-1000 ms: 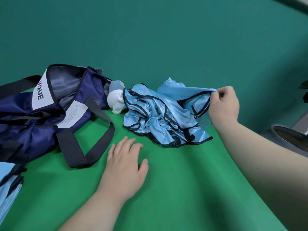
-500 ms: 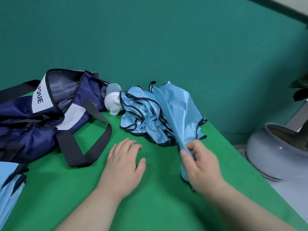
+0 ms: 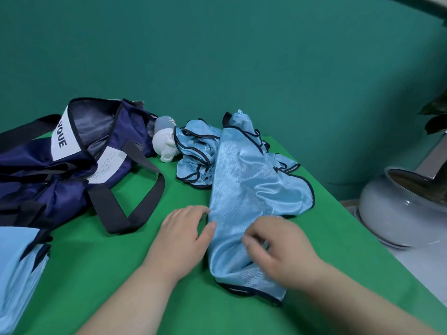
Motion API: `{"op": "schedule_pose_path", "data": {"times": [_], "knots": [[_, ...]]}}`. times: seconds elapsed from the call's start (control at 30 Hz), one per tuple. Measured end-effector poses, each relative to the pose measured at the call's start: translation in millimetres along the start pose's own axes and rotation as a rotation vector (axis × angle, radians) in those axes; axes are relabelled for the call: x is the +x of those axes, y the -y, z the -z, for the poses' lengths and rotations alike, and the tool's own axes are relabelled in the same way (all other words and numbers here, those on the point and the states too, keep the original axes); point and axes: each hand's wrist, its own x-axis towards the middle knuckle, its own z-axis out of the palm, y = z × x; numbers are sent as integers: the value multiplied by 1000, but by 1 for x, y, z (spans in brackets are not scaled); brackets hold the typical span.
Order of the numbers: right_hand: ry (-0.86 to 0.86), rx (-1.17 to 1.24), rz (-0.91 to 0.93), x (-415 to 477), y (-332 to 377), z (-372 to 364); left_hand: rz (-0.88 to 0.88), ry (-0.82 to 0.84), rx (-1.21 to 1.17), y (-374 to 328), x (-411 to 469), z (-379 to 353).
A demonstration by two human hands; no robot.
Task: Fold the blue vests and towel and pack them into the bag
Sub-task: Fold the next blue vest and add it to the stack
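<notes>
Nearest, the right hand [image 3: 278,247] lies on the near end of a shiny blue vest [image 3: 244,189] with its fingers curled down into the cloth, gripping a fold, though blur hides the fingertips. Just beside it the left hand [image 3: 183,235] rests flat on the table [image 3: 121,281], fingers straight and loose, its thumb touching the vest's left edge. The vest runs away from the person in a long rumpled strip, so the step looks like spreading it flat before folding. To do that well, the left hand should pin the edge while the right draws the cloth outward; the fabric looks slippery and may slide or bunch. At the near left edge lies a pale blue cloth [image 3: 17,269]; vest or towel, I cannot tell. Further back on the left the navy bag [image 3: 72,160] lies open, straps sprawled, nothing blue visible inside. The other vests [image 3: 196,151] sit crumpled behind, partly under the spread one, next to a white bottle [image 3: 164,143]. The table is covered in plain green; behind stands a teal wall [image 3: 217,56], and to the right, lower down, a grey pot [image 3: 399,209] and dark leaves [image 3: 435,114].
</notes>
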Motion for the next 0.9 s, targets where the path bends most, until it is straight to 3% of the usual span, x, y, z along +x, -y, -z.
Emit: {"op": "schedule_pose_path", "data": {"times": [0.1,0.3,0.5,0.9], "knots": [[-37,-27,-258,22,-22,5,0,53,-7,-3,0,1],[13,-213,-532,57,-62,-3,-88,85,71,-5,1,-3],[144,-227,-442,32,-49,-24,-87,81,18,-8,-12,-2],[141,-87,-353,-85,53,-19,64,163,-47,-26,-142,47]]}}
